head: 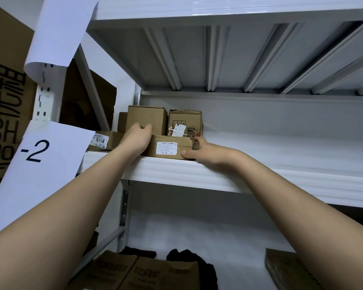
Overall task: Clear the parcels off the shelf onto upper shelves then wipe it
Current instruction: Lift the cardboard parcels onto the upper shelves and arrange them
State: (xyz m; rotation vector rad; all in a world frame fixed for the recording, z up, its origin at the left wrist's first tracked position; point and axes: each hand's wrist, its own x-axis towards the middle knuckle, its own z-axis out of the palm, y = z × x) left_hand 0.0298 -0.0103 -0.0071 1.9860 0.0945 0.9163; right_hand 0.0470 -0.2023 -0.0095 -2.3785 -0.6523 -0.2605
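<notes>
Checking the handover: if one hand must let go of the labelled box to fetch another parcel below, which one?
Probably the right hand: it pinches only the box end near open shelf, whereas the left hand braces it against the rear boxes.

I see the upper shelf [218, 174] wide open to the right of the flat labelled parcel [169, 147], w/ plenty of headroom under the ribbed deck. Left end is packed: tall box [147, 119] and taped box [186, 122] just behind it, 1004 parcel [105, 141] beside. Both hands flank the parcel. Upright post [125, 206] and hanging paper sign [42, 155] narrow the left approach.
</notes>
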